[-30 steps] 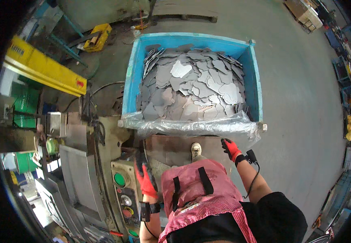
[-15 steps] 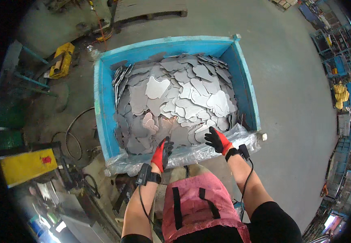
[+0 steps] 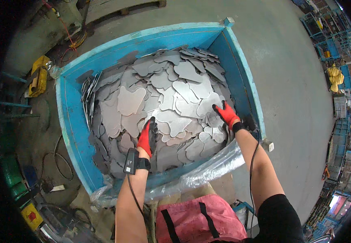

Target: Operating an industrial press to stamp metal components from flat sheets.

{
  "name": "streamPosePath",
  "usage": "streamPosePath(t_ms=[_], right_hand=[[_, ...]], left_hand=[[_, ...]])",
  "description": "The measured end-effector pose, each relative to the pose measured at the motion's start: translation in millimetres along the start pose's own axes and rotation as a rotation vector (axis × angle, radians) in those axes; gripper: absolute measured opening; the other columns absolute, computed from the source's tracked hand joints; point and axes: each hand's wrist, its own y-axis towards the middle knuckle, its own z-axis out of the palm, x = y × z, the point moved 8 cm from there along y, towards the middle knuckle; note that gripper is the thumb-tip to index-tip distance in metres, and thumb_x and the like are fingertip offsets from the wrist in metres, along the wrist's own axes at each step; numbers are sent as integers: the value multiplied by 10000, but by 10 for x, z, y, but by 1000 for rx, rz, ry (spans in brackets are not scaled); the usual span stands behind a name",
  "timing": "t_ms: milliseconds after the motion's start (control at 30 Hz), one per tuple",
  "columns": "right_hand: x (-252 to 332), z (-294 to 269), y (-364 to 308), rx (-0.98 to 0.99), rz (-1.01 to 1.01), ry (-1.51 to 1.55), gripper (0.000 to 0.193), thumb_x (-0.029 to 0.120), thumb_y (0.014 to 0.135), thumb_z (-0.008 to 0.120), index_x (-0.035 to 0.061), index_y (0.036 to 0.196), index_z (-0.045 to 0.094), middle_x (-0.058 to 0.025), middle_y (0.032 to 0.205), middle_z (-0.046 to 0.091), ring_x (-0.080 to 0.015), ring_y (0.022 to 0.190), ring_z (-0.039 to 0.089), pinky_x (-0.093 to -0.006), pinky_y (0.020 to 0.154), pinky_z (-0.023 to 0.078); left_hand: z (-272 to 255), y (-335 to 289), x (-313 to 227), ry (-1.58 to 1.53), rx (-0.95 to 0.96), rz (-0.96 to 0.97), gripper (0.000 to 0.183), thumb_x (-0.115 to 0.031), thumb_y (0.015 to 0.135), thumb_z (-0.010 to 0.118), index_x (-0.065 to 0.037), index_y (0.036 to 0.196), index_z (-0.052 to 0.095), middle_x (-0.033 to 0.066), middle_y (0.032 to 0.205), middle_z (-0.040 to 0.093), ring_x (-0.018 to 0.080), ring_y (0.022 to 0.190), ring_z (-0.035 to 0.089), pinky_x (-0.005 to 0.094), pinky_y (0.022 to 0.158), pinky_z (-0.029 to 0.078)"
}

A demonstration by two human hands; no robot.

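A blue open-topped bin (image 3: 63, 109) holds a heap of flat grey metal plates (image 3: 131, 101) with curved, irregular outlines, many of them overlapping. My left hand (image 3: 146, 138), in a red and black glove, is over the near middle of the heap, its fingers stretched out and nothing visible in them. Toward the heap's right side is my right hand (image 3: 226, 114), gloved alike, with thumb and fingers apart beside a rounded pale plate (image 3: 210, 104). Whether its fingertips touch that plate I cannot tell.
Clear plastic sheeting (image 3: 199, 174) drapes the bin's near edge. A wooden pallet (image 3: 114, 8) lies beyond the bin. On the left are a yellow machine part (image 3: 40, 77) and a looped cable (image 3: 64, 162); shelving (image 3: 341, 105) lines the far right.
Both hands have gone from the bin's near edge forward over the plates, the right one also outward to the right. The bin looks nearer and larger, as the view has shifted.
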Motion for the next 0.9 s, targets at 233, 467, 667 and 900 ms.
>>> streamPosePath(t_ms=[233,467,667,900], right_hand=[[2,-27,604,-70,43,-278,967,638,645,580,-31,1290,310,-253,1266,397,-345,1186,393,-388,974,326],[17,107,693,-28,134,-401,859,585,556,687,1,1143,458,-211,1135,518,-330,1069,497,-394,883,406],[477,739,649,70,76,237,828,458,548,755,-99,1072,438,-226,1065,547,-283,990,552,-340,789,456],[579,783,397,147,-154,-117,708,486,668,633,-62,1078,451,-224,1083,536,-346,1017,507,-411,864,398]], left_hand=[[216,684,-415,622,-526,125,786,-505,765,549,36,1284,315,213,1280,398,323,1172,402,356,986,303],[723,935,-345,1244,-675,44,923,-622,674,571,11,1284,290,191,1251,409,346,1153,396,496,929,320],[670,925,-464,1062,-557,49,874,-548,631,666,15,1230,367,183,1181,480,337,1056,487,423,879,390],[578,898,-546,1073,-454,89,886,-559,611,675,1,1232,382,186,1209,460,344,1126,426,421,922,358]])
